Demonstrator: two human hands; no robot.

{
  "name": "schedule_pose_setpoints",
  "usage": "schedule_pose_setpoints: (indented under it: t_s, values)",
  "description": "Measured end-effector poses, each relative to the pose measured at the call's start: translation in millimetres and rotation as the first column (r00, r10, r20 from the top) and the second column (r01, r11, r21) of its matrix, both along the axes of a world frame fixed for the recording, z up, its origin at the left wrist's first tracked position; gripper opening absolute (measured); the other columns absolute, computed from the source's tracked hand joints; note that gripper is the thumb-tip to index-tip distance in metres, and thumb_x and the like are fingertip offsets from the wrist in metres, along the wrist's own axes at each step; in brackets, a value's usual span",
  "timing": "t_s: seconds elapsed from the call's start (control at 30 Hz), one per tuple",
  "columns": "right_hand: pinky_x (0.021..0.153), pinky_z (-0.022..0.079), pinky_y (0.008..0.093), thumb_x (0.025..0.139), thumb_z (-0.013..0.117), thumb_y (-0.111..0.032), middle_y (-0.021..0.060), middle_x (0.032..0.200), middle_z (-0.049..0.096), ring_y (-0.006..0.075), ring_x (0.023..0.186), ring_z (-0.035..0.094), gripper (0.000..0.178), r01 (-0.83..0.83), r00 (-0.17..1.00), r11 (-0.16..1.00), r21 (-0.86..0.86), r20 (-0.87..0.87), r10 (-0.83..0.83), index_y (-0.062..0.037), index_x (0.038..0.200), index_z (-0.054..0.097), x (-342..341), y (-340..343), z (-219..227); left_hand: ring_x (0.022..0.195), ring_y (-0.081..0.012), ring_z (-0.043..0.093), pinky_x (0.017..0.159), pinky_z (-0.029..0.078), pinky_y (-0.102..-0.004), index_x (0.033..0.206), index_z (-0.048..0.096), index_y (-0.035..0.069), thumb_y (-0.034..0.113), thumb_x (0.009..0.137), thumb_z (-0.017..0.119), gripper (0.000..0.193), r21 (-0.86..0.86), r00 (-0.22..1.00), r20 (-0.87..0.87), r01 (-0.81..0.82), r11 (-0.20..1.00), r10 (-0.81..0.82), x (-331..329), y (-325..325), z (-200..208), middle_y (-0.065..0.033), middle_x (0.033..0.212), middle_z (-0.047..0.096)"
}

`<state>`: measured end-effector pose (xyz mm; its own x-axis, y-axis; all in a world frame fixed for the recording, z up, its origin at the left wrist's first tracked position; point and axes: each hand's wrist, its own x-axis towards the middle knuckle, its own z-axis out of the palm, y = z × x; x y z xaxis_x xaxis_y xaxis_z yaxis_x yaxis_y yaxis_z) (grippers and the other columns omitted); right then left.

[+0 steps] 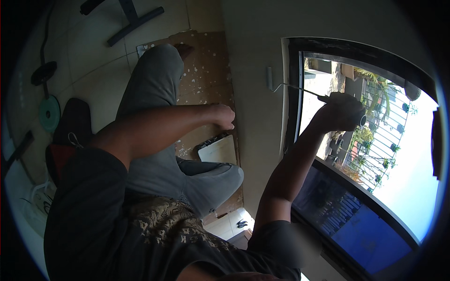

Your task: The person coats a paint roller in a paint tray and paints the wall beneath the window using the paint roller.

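Note:
A small paint roller (269, 77) with a thin bent wire frame is up by the pale wall, beside the dark window frame. My right hand (341, 112) is wrapped round its handle, and the handle's butt end shows below the fingers. Whether the roller presses on the wall or stands just off it, I cannot tell. My left hand (222, 117) is curled into a fist near the foot of the wall, with nothing visible in it. Close to that fist, between my legs, lies a tray (218, 150) with a dark, smeared rim and a whitish inside.
Brown sheeting (201, 70) spotted with white paint covers the floor along the wall (258, 140). The window (337, 75) opens onto plants and a grid. On the tiled floor stand a dark metal stand (133, 21), a bar with a green weight plate (49, 114) and a dark padded seat (75, 119).

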<state>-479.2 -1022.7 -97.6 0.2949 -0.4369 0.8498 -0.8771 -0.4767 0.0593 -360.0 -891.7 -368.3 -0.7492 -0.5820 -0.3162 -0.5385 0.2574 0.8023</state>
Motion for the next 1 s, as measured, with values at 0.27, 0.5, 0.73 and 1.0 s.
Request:
schedule_pose_setpoints:
  t_s: [0.27, 0.5, 0.73, 1.0]
  values:
    - [0.073, 0.051, 0.0384, 0.095, 0.064, -0.017, 0.0119, 0.094, 0.060, 0.0246, 0.083, 0.061, 0.022, -0.171, 0.936, 0.849, 0.501, 0.352, -0.019, -0.0007, 0.081, 0.058, -71, -23, -230, 0.097, -0.0404, 0.068, 0.087, 0.054, -0.0510, 0.100, 0.075, 0.000, 0.033, 0.087, 0.056, 0.041, 0.103, 0.986, 0.066, 0.144, 0.984, -0.151, 0, 2, 26, -0.0233, 0.099, 0.072]
    - [0.078, 0.055, 0.0327, 0.092, 0.067, -0.005, 0.0098, 0.099, 0.066, 0.0183, 0.087, 0.065, 0.007, -0.288, 0.832, 0.815, 0.504, 0.553, -0.048, 0.0020, 0.093, 0.067, -53, 18, -182, 0.095, -0.0410, 0.068, 0.085, 0.053, -0.0514, 0.095, 0.075, -0.001, 0.039, 0.090, 0.054, 0.045, 0.128, 0.965, 0.112, 0.225, 0.966, -0.239, -11, -2, -8, -0.0228, 0.098, 0.072]
    - [0.056, 0.046, 0.0210, 0.096, 0.068, -0.014, 0.0095, 0.083, 0.071, 0.0101, 0.064, 0.063, 0.017, -0.364, 0.693, 0.753, 0.548, 0.699, -0.174, 0.0027, 0.096, 0.065, -76, 38, -41, 0.097, -0.0411, 0.068, 0.086, 0.053, -0.0510, 0.098, 0.075, 0.000, 0.042, 0.092, 0.055, 0.047, 0.114, 0.962, 0.151, 0.214, 0.970, -0.229, -20, 1, -26, -0.0228, 0.099, 0.072]
    - [0.052, 0.053, 0.0236, 0.091, 0.072, -0.004, 0.0134, 0.081, 0.069, 0.0142, 0.061, 0.067, 0.014, -0.379, 0.816, 0.719, 0.583, 0.577, -0.038, 0.0003, 0.089, 0.059, -57, 59, 64, 0.100, -0.0410, 0.068, 0.090, 0.053, -0.0497, 0.100, 0.074, -0.002, 0.039, 0.092, 0.054, 0.046, 0.061, 0.952, 0.214, 0.211, 0.976, -0.219, -26, 3, -41, -0.0228, 0.103, 0.072]
